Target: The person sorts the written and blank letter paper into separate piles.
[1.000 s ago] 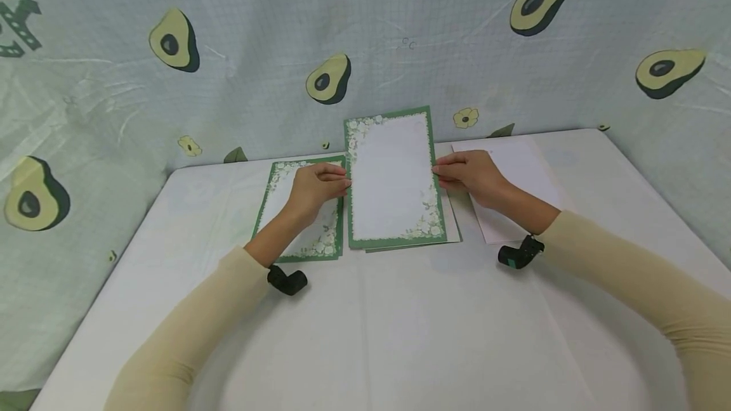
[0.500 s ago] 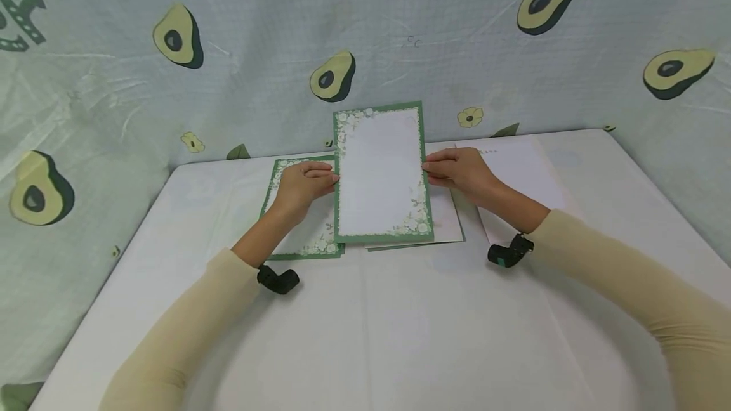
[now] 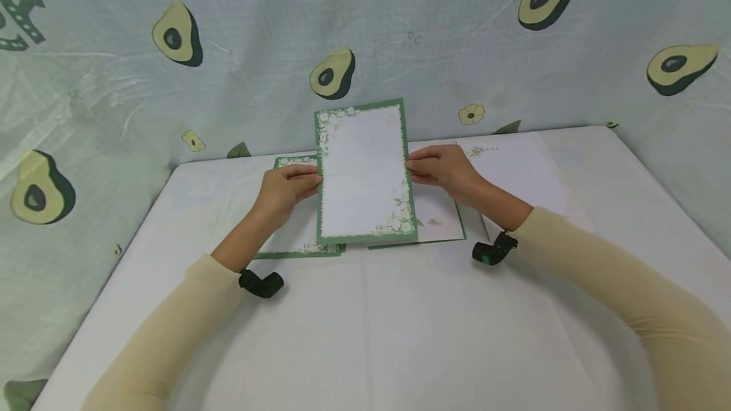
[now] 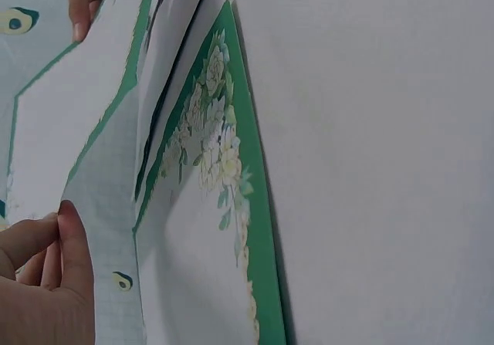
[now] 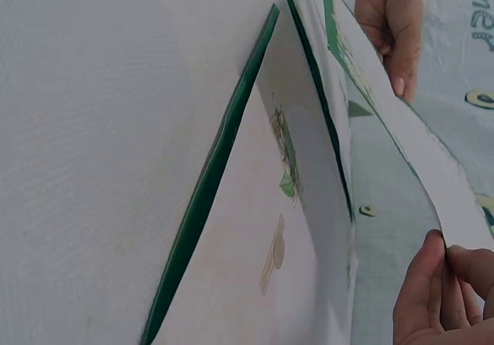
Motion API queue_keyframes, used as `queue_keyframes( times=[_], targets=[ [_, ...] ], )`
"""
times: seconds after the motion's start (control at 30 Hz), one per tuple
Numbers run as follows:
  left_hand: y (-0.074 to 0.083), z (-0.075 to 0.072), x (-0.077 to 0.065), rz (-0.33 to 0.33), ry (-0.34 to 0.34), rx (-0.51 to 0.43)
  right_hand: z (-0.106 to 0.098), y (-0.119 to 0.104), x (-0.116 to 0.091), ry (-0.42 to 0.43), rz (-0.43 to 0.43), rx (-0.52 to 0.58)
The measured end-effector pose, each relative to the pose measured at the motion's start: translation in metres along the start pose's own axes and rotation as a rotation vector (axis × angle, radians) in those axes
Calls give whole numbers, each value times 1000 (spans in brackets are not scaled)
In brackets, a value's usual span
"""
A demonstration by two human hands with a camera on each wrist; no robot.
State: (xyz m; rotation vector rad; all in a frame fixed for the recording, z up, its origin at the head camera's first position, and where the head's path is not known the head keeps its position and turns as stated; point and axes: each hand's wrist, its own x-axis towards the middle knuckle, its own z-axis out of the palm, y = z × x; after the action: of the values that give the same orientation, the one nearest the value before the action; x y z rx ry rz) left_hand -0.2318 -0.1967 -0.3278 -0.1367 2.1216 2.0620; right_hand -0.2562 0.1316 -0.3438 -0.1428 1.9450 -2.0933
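A white sheet of paper (image 3: 365, 173) with a green border and pale flowers in two corners is held up in the head view. My left hand (image 3: 285, 195) pinches its left edge between thumb and fingers, and my right hand (image 3: 445, 173) pinches the right edge. Both wrist views show the sheet raised above the other papers, slightly bowed. Behind it on the left lies a stack of matching green-bordered sheets (image 4: 266, 283), partly covered. Beneath my right hand sits a pale sheet with a faint plant print (image 5: 255, 229), a green edge showing under it.
A pale pinkish sheet (image 3: 514, 163) with a small leaf print lies at the right, partly behind the right forearm. All papers rest toward the back of a white-covered table (image 3: 400, 335). An avocado-patterned curtain (image 3: 240, 100) hangs close behind and at both sides.
Both hands have carried the raised sheet leftward, so it now overlaps more of the left stack. More of the plant-printed sheet on the right has come into view.
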Motion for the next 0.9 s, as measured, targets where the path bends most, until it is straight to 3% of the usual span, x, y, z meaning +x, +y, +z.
queue_keyframes(
  times=[0.57, 0.9],
  targets=[
    [4, -40, -7, -35, 21, 6, 40, 5, 16, 0, 12, 97],
    [2, -65, -4, -102, -3, 58, 62, 12, 20, -60, 27, 34]
  ],
)
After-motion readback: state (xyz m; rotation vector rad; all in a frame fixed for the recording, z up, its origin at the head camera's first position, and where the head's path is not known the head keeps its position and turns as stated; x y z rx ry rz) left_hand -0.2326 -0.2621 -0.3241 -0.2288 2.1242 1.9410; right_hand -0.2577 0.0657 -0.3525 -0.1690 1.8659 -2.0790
